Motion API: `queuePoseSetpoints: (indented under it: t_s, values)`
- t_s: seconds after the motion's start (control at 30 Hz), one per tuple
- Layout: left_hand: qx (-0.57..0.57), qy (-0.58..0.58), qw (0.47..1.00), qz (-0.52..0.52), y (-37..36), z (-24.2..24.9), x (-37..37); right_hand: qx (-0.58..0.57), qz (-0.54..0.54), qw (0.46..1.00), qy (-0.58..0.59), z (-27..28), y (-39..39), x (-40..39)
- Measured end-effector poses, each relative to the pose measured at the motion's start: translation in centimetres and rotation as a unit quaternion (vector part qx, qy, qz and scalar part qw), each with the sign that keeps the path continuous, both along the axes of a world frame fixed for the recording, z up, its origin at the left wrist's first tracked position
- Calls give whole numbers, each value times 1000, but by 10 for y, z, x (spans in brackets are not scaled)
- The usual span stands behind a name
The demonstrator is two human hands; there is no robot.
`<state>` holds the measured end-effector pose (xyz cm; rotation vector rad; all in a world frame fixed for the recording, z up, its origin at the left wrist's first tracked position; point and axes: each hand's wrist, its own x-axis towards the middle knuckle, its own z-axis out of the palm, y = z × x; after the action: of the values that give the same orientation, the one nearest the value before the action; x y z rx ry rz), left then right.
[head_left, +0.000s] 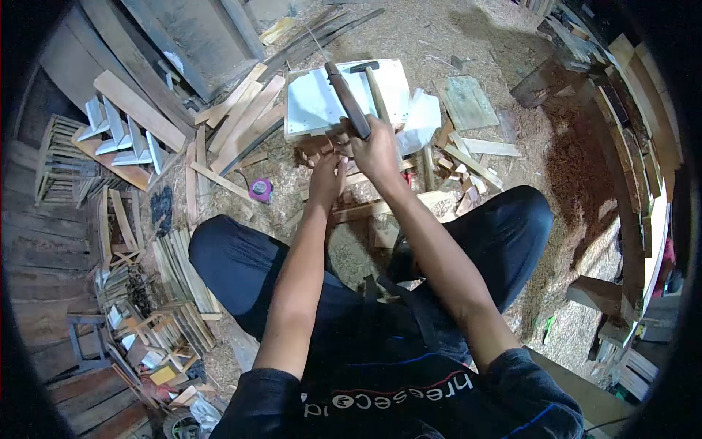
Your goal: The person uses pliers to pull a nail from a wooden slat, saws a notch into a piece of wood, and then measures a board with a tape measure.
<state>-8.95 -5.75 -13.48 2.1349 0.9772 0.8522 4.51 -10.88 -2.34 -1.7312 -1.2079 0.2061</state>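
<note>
My right hand (376, 150) is wrapped round a long tool with a dark brown wooden handle (346, 99) and a thin metal blade (317, 45) pointing away and to the left. Close beside it, my left hand (327, 178) has its fingers drawn together near the tool's near end; I cannot tell what they pinch. Both hands are at the near edge of a low work surface with a white top (311, 102). On that top lies a hammer (376, 91) with a black head and pale wooden handle, partly behind my right hand. A crumpled clear plastic bag (420, 113) hangs at its right edge.
A pink tape measure (260, 189) lies on the shavings-covered floor to the left. Wooden planks (248, 117) lean left of the work surface. Offcuts (468, 183) and a greenish board (468, 101) lie to the right. Stacked timber (629, 146) lines the right side.
</note>
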Motion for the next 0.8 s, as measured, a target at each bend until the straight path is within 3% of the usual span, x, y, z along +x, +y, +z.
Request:
queuePoseSetpoints:
  t_s: [0.03, 0.1, 0.17, 0.23, 0.3, 0.37, 0.4, 0.57, 0.67, 0.73, 0.8]
  values:
    - [-4, 1, 1000, 2, 1, -18, -6, -4, 2, 1000, 1, -2, -5, -10]
    - [-36, 65, 997, 0, 8, -45, -16, 36, 26, 985, 165, -4, -10, -29]
    - [-40, 61, 997, 12, -8, -49, -30, 60, 36, 984, 165, -47, -19, -33]
    - [-11, 134, 989, 61, -23, -56, -40, 181, 13, 982, 46, -75, -28, -37]
    - [-42, 164, 984, 53, -22, -77, -47, 155, 36, 985, 67, -101, -34, -39]
    - [-102, 299, 947, 62, -25, -93, -49, 123, 54, 987, 88, -121, -37, -41]
    - [-137, 323, 936, 15, -21, -100, -54, 128, 42, 989, 61, -125, -38, -41]
    - [-187, 362, 912, 39, -25, -123, -58, 122, 17, 991, 53, -152, -39, -49]
    - [-102, 371, 920, 81, -16, -138, -58, 129, 15, 991, 21, -156, -32, -46]
    - [-42, 422, 904, 49, -13, -136, -57, 101, 24, 994, 16, -149, -34, -43]
    - [-73, 432, 899, -10, -3, -129, -54, 103, 27, 994, 33, -149, -32, -43]
